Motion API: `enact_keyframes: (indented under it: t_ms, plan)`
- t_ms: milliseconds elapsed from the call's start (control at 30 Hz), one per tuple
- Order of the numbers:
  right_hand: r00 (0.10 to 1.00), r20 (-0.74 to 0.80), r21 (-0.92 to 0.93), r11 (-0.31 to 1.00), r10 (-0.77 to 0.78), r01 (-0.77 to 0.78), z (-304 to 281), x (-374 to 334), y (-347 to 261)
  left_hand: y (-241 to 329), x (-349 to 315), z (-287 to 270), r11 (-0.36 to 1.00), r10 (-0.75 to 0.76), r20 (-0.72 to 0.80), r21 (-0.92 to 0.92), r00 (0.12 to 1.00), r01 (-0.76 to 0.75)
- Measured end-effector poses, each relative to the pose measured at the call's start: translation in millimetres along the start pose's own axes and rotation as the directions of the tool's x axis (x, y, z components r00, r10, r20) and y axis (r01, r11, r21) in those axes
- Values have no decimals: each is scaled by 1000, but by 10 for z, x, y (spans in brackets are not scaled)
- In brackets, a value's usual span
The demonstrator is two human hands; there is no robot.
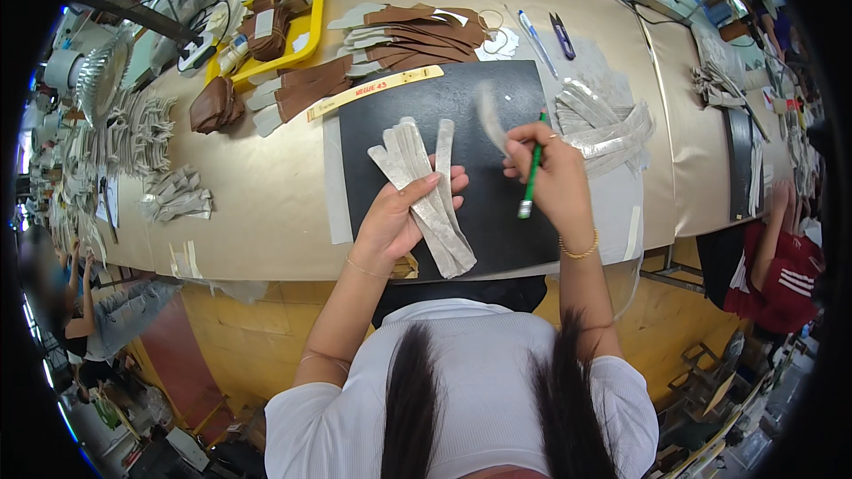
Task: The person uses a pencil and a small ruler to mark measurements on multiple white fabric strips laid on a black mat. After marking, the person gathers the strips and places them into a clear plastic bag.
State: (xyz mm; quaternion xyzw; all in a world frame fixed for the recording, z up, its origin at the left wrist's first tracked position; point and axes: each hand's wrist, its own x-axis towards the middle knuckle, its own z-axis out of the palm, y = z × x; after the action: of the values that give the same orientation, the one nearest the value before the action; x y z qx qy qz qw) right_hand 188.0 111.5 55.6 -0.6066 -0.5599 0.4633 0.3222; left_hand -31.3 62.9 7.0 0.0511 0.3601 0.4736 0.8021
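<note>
My left hand is closed around a fanned bundle of pale grey strips, the thumb pressed across them. Above a black mat, my right hand grips a green pencil with its eraser end pointing down toward me. Between the fingertips of that hand is one curved grey strip, blurred by motion. To the right of the mat lies a loose pile of similar strips. A pale flat template lies along the mat's far left edge.
Brown and grey layered pieces lie beyond the mat, near a yellow tray with brown bundles. A blue pen and thread snips lie at the far right. More strips sit left. Other people work at both sides.
</note>
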Motion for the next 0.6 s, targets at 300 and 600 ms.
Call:
enact_keyframes:
  t_ms: [300, 600]
  plan:
    - [970, 164, 474, 877, -178, 80, 164, -311, -200, -83, 70, -62, 977, 167, 80, -146, 983, -154]
    - [981, 103, -13, 986, -162, 164, 441, -370, -13, -83, -52, 126, 958, 272, 113, -126, 956, -257]
